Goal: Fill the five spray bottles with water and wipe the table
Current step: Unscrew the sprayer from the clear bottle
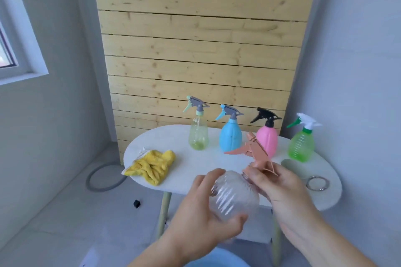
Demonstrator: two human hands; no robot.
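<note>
Four other spray bottles [230, 136] stand in a row across the middle right of the frame, on the white table [195, 171]. The fifth, a clear ribbed bottle [235, 196], is held low in the centre. My left hand [201, 212] wraps its body and my right hand [282, 191] pinches the collar under the salmon spray head [255, 154]. I reckon the slick plastic could slip as I twist, dropping it. A crumpled yellow cloth [152, 166] lies at centre left. Wooden slats [195, 50] rise behind, and there is a window [8, 50] at upper left.

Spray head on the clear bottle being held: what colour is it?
Salmon pink spray head, clearest in the head view.
</note>
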